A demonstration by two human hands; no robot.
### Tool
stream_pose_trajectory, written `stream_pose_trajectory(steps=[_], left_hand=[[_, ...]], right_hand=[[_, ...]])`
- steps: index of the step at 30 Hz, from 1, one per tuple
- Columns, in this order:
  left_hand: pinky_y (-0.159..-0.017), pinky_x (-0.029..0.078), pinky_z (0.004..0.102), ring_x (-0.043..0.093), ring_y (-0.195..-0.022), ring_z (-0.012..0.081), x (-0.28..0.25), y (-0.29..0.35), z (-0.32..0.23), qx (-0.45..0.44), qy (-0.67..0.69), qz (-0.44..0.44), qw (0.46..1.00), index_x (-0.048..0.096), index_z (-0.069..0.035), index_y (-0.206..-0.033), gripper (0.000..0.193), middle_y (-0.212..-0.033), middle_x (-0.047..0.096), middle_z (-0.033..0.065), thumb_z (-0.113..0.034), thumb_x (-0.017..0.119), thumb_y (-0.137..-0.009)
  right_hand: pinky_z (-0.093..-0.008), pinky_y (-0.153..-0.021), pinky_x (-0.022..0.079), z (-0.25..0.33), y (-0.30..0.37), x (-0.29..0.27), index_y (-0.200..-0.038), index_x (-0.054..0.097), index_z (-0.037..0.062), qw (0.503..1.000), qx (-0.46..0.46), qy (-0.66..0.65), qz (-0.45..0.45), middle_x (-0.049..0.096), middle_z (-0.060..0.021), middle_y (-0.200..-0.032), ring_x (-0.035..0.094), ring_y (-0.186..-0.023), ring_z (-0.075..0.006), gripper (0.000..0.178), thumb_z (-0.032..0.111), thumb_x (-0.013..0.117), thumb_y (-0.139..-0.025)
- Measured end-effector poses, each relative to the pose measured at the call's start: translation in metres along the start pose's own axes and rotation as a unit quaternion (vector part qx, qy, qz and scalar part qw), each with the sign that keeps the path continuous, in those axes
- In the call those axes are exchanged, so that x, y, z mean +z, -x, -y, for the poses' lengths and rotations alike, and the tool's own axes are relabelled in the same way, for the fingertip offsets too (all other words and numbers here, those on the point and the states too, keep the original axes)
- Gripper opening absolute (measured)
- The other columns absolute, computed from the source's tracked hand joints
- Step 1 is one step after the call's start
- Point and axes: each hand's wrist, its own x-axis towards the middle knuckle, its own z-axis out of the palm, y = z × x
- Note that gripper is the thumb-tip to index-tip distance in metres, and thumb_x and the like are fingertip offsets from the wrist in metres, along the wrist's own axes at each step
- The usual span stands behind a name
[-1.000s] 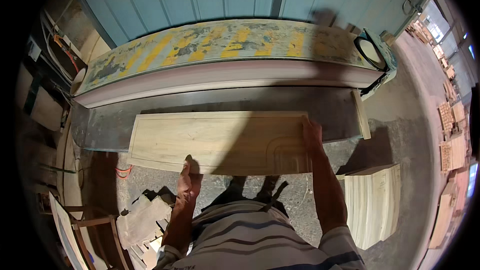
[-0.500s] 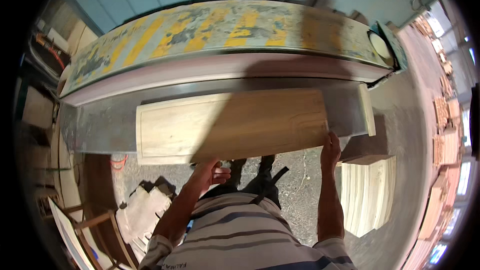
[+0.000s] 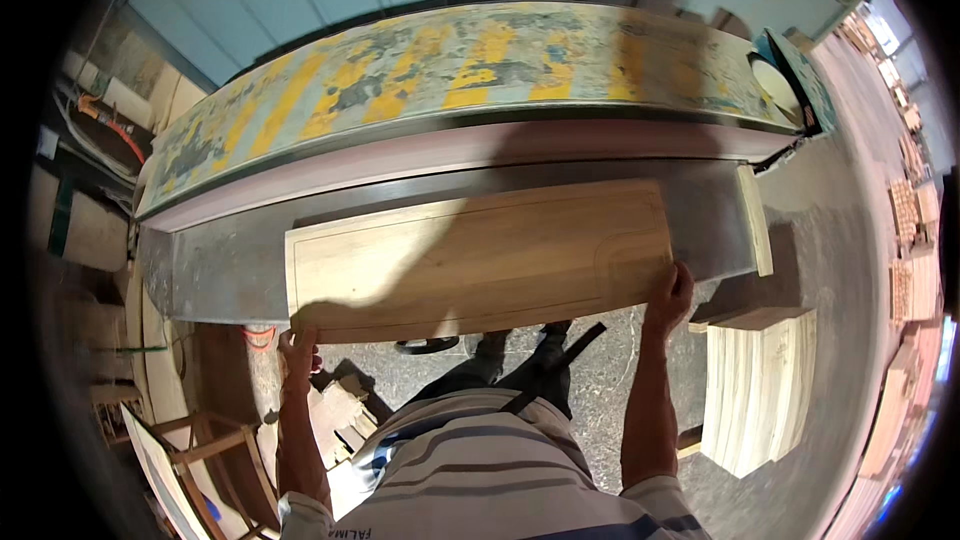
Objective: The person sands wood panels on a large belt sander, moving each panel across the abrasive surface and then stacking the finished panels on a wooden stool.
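Positioning, likely: your left hand (image 3: 298, 348) and right hand (image 3: 670, 300) hold pale rectangular wooden panel (image 3: 480, 260) over grey metal worktop (image 3: 225, 270); steering should need both

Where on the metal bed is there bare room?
The metal bed shows bare left of the wooden panel and, narrower, between panel and right-end strip. The panel crowds the middle; left hand and right hand hold its near corners.

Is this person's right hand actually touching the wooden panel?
Touching. The head view shows the right hand gripping the wooden panel at its near right corner, with no gap between.
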Motion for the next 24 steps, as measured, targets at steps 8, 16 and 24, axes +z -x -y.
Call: stream_pose_trajectory(steps=[8,16,24], left_hand=[[-0.033,0.033,0.0245,0.039,-0.036,0.0091,0.025,-0.005,-0.044,0.053,-0.058,-0.008,0.997,0.036,-0.001,-0.120,0.064,-0.055,0.045,0.0019,-0.034,0.068,-0.075],[-0.031,0.030,0.0232,0.038,-0.036,0.0089,0.036,-0.038,-0.058,0.056,0.030,0.046,0.997,0.030,-0.005,-0.120,0.071,-0.053,0.042,0.0006,-0.036,0.072,-0.071],[-0.028,0.020,0.0231,0.032,-0.029,0.0084,0.053,-0.031,-0.064,0.041,0.038,-0.009,0.998,0.031,-0.013,-0.123,0.068,-0.044,0.038,-0.0012,-0.036,0.071,-0.072]], right_hand=[[-0.0308,-0.074,0.044,0.009,-0.008,0.021,-0.098,0.059,0.0002,0.998,-0.016,-0.012,-0.061,0.057,-0.0093,-0.093,0.053,-0.084,-0.0183,0.025,0.022,0.057,-0.085],[-0.0345,-0.079,0.041,0.034,-0.029,0.042,-0.096,0.062,0.0049,0.997,0.031,-0.011,-0.075,0.059,-0.0087,-0.090,0.051,-0.085,-0.0223,0.024,0.024,0.058,-0.083],[-0.0353,-0.079,0.041,0.053,-0.038,0.057,-0.093,0.064,0.0066,0.990,0.064,0.053,-0.118,0.062,-0.0089,-0.091,0.054,-0.089,-0.0240,0.025,0.028,0.060,-0.081]])
